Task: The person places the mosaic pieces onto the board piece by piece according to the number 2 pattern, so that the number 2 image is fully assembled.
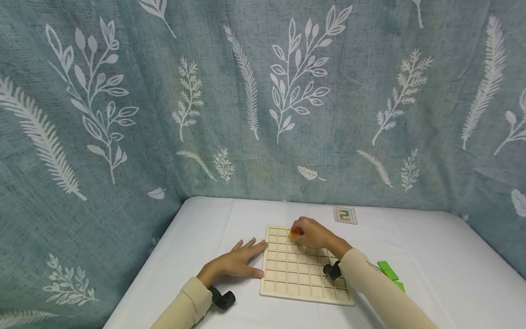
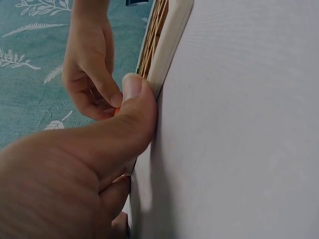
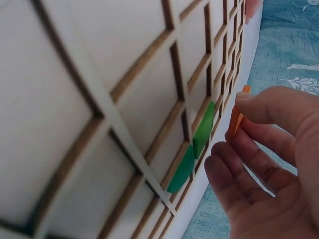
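Note:
A pale wooden grid board (image 1: 287, 269) lies on the white table. My right hand (image 1: 313, 232) is over the board's far part and pinches an orange tile (image 3: 236, 117) between thumb and finger. Close below that hand, a light green tile (image 3: 203, 130) and a darker green tile (image 3: 180, 172) sit in grid cells, seen in the right wrist view. With fingers spread, my left hand (image 1: 238, 262) rests on the table, fingertips and thumb right at the board's left edge. In the left wrist view its thumb (image 2: 132, 99) overlaps the board's rim.
Behind the board to the right lies a small gridded card (image 1: 345, 214) with a coloured pattern. Green tiles (image 1: 388, 270) lie right of the board, partly hidden by my right sleeve (image 1: 382, 288). A teal leaf-patterned cloth (image 1: 255, 173) hangs behind the table.

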`<state>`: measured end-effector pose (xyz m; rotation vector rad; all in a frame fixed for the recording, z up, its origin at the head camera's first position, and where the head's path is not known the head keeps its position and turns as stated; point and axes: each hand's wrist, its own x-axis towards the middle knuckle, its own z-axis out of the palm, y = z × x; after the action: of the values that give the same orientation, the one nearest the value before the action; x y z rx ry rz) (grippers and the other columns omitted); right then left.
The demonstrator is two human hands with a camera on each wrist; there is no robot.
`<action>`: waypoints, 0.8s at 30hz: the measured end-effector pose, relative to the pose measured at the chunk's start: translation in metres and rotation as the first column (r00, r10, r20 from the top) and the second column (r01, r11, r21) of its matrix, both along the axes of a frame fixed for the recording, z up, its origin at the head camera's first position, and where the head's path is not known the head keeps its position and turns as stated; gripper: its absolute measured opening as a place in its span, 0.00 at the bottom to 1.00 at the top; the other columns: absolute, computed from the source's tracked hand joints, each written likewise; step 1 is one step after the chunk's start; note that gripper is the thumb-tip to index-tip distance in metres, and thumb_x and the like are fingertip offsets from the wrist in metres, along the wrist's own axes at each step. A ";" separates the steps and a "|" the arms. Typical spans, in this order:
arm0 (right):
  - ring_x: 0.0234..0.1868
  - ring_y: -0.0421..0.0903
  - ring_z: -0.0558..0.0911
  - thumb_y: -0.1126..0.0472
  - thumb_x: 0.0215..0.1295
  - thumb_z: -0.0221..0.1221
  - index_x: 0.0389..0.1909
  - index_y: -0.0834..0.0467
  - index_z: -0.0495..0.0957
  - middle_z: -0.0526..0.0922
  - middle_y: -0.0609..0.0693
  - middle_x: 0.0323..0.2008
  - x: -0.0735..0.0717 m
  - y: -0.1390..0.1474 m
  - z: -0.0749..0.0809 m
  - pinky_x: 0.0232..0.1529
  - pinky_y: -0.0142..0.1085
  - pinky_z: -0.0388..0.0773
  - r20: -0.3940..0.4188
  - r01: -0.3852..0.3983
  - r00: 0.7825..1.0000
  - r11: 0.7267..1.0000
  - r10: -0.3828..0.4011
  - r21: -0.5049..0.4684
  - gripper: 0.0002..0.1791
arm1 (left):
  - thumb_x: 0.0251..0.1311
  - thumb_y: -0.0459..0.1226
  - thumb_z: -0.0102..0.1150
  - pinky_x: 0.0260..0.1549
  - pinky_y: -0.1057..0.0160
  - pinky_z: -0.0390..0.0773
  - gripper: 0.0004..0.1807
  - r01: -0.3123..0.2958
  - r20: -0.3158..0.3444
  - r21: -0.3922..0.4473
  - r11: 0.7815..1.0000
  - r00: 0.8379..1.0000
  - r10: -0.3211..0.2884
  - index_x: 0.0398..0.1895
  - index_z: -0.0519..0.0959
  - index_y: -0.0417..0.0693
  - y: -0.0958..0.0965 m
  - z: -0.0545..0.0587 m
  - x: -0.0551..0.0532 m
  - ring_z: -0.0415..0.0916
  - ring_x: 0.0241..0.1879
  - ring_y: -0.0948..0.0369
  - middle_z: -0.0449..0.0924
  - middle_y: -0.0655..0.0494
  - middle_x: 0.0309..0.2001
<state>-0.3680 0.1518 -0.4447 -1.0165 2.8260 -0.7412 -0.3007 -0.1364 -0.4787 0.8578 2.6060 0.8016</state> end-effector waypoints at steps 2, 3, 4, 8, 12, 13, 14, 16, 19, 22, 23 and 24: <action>0.37 0.40 0.76 0.62 0.63 0.67 0.42 0.60 0.83 0.80 0.48 0.38 -0.001 -0.001 -0.002 0.39 0.34 0.78 0.005 0.009 1.000 1.000 -0.009 -0.003 0.09 | 0.60 0.58 0.64 0.78 0.41 0.29 0.51 -0.006 -0.002 0.001 1.000 1.000 0.006 0.80 0.53 0.51 0.000 0.001 0.000 0.37 0.81 0.51 0.49 0.56 0.80; 0.38 0.40 0.76 0.62 0.63 0.67 0.42 0.59 0.83 0.80 0.48 0.38 -0.001 -0.002 -0.003 0.40 0.35 0.78 0.009 0.016 1.000 1.000 -0.016 -0.004 0.08 | 0.59 0.58 0.65 0.78 0.41 0.29 0.51 -0.009 -0.003 -0.001 1.000 1.000 0.009 0.80 0.53 0.51 0.000 0.001 0.000 0.37 0.81 0.50 0.50 0.56 0.80; 0.38 0.40 0.76 0.62 0.63 0.67 0.42 0.59 0.83 0.80 0.48 0.38 -0.002 -0.003 -0.004 0.40 0.35 0.79 0.013 0.019 1.000 1.000 -0.019 -0.004 0.08 | 0.59 0.58 0.65 0.78 0.41 0.29 0.51 -0.012 -0.003 -0.002 1.000 1.000 0.012 0.80 0.53 0.52 0.001 0.001 0.000 0.37 0.81 0.50 0.50 0.56 0.80; 0.37 0.40 0.76 0.63 0.64 0.66 0.41 0.58 0.84 0.80 0.48 0.38 -0.002 -0.005 -0.007 0.38 0.34 0.77 0.029 0.007 1.000 1.000 -0.007 0.002 0.07 | 0.58 0.59 0.65 0.78 0.41 0.30 0.51 -0.014 -0.006 -0.018 1.000 1.000 0.014 0.80 0.54 0.53 0.000 -0.001 -0.002 0.38 0.81 0.50 0.50 0.57 0.80; 0.36 0.41 0.74 0.65 0.64 0.66 0.40 0.59 0.84 0.79 0.49 0.38 -0.002 -0.007 -0.008 0.37 0.34 0.75 0.038 0.007 0.999 1.000 -0.007 0.004 0.06 | 0.58 0.60 0.65 0.77 0.40 0.30 0.51 -0.004 -0.011 -0.012 1.000 1.000 0.004 0.80 0.54 0.53 -0.001 -0.002 -0.003 0.38 0.81 0.49 0.50 0.56 0.80; 0.36 0.41 0.74 0.65 0.64 0.65 0.41 0.59 0.84 0.79 0.49 0.37 -0.002 -0.007 -0.008 0.37 0.34 0.75 0.036 0.010 0.999 1.000 -0.010 0.005 0.06 | 0.58 0.60 0.65 0.77 0.40 0.30 0.51 -0.004 -0.011 -0.010 1.000 1.000 0.004 0.80 0.54 0.53 -0.001 -0.002 -0.003 0.38 0.81 0.49 0.50 0.56 0.80; 0.36 0.41 0.74 0.65 0.64 0.65 0.41 0.59 0.84 0.79 0.49 0.37 -0.002 -0.007 -0.008 0.37 0.34 0.75 0.034 0.011 0.999 1.000 -0.011 0.007 0.06 | 0.58 0.60 0.65 0.77 0.40 0.30 0.51 -0.005 -0.009 -0.007 1.000 1.000 0.005 0.80 0.54 0.53 -0.001 -0.002 -0.003 0.37 0.81 0.49 0.50 0.56 0.80; 0.36 0.41 0.73 0.65 0.64 0.65 0.41 0.59 0.84 0.79 0.49 0.37 -0.002 -0.007 -0.008 0.37 0.34 0.75 0.028 0.010 1.000 1.000 -0.011 0.016 0.05 | 0.58 0.60 0.65 0.78 0.40 0.30 0.51 -0.009 -0.006 -0.009 1.000 1.000 0.009 0.80 0.54 0.54 -0.001 -0.003 -0.004 0.37 0.81 0.50 0.50 0.57 0.80; 0.36 0.41 0.73 0.65 0.64 0.65 0.40 0.59 0.84 0.79 0.49 0.37 -0.002 -0.006 -0.009 0.36 0.35 0.75 0.032 0.000 0.999 1.000 -0.001 0.026 0.05 | 0.57 0.60 0.65 0.78 0.41 0.30 0.51 -0.016 -0.006 -0.009 1.000 1.000 0.016 0.80 0.54 0.54 -0.001 -0.005 -0.004 0.38 0.81 0.51 0.50 0.58 0.80; 0.35 0.41 0.73 0.66 0.64 0.65 0.40 0.59 0.84 0.79 0.48 0.36 -0.002 -0.006 -0.008 0.36 0.35 0.75 0.040 -0.009 0.999 0.999 0.008 0.031 0.05 | 0.57 0.60 0.65 0.78 0.40 0.31 0.51 -0.015 -0.012 -0.006 1.000 1.000 0.015 0.80 0.54 0.54 -0.001 -0.006 -0.004 0.38 0.81 0.50 0.51 0.57 0.80; 0.35 0.41 0.73 0.66 0.64 0.65 0.40 0.59 0.84 0.78 0.48 0.36 -0.002 -0.006 -0.007 0.36 0.35 0.75 0.042 -0.011 0.999 0.999 0.009 0.035 0.05 | 0.58 0.60 0.65 0.78 0.40 0.31 0.51 -0.011 -0.015 -0.005 1.000 1.000 0.011 0.80 0.54 0.54 -0.001 -0.005 -0.004 0.38 0.81 0.50 0.50 0.57 0.80; 0.35 0.41 0.73 0.66 0.64 0.65 0.40 0.59 0.84 0.79 0.48 0.36 -0.002 -0.006 -0.006 0.36 0.35 0.75 0.041 -0.007 0.999 0.999 0.006 0.038 0.05 | 0.58 0.59 0.65 0.77 0.39 0.31 0.51 -0.006 -0.019 -0.002 1.000 1.000 0.006 0.80 0.54 0.53 -0.001 -0.004 -0.004 0.38 0.81 0.49 0.51 0.57 0.80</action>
<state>-0.3704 0.1454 -0.4510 -0.9931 2.7898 -0.6957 -0.3046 -0.1376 -0.4829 0.8619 2.6269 0.7961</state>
